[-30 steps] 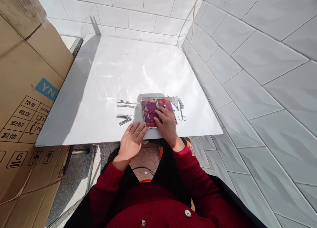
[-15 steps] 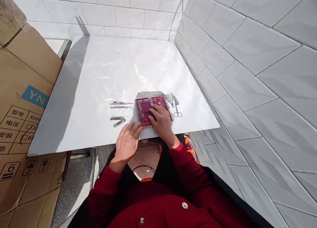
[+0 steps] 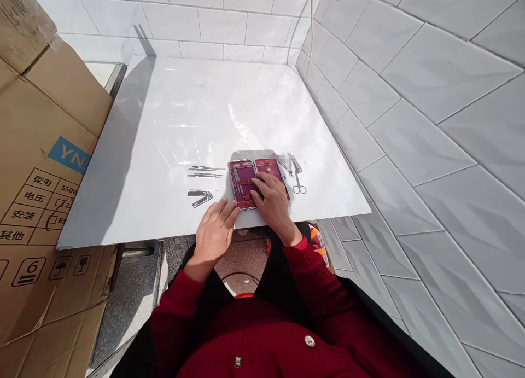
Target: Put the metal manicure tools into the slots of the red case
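Note:
A manicure case (image 3: pixel 245 173) lies unfolded on the white board, its lining purple and red. Slim metal tools (image 3: pixel 238 182) sit under the loops of its left half. Over the right half rests my right hand (image 3: pixel 274 202), thumb apart from the bent fingers; what lies beneath the palm is hidden. My left hand (image 3: pixel 215 230) lies flat at the board's front edge, fingers stretched out and fingertips by the case's lower left corner. Left of the case are nail clippers (image 3: pixel 202 198) and several thin metal tools (image 3: pixel 205 175). Small scissors (image 3: pixel 299 188) lie to its right, beside another metal clipper-like tool (image 3: pixel 295 163).
The white board (image 3: pixel 213 115) serves as the tabletop, with tiled walls behind and on the right (image 3: pixel 410 121). A tall cardboard box (image 3: pixel 49 175) stands against its left side. A thin cable (image 3: pixel 311 17) hangs in the back corner.
The whole view has shifted slightly, so everything appears a little further right. Both hands stay in nearly the same places by the case, and the tools have not moved.

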Tool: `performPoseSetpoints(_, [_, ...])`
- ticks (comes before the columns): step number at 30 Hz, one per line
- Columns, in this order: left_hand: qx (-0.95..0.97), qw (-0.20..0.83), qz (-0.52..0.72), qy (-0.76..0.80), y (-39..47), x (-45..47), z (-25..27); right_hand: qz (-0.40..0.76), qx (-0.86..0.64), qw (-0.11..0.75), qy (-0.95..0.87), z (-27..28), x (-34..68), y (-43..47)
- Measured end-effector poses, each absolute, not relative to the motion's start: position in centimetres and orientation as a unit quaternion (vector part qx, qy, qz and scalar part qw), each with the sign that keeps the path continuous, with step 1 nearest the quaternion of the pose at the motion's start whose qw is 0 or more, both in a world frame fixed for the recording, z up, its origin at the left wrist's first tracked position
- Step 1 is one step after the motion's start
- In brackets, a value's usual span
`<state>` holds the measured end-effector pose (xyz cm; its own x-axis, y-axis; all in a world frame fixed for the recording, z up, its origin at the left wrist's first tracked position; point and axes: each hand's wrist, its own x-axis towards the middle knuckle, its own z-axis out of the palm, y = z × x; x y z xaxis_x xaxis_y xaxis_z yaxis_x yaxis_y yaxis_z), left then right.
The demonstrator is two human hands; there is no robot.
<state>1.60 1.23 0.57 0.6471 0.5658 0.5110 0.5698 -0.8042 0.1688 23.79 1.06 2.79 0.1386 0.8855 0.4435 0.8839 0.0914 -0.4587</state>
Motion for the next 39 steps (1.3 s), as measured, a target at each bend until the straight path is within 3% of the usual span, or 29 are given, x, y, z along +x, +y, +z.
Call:
performPoseSetpoints(17, [-0.899,-0.020,-0.321,-0.297,0.9,1.7,0.3,0.001,-0.661,0.325,-0.676,3.8,23.3,1.3])
performPoseSetpoints(33, [-0.896,-0.014,-0.340,-0.284,0.9,1.8,-0.1,0.035,-0.587,0.144,-0.796,9.0,17.6,8.2])
performPoseSetpoints(39, [-0.898,-0.012,-0.334,-0.285,0.9,1.7,-0.5,0.043,-0.601,0.112,-0.790,9.6,17.4,9.9])
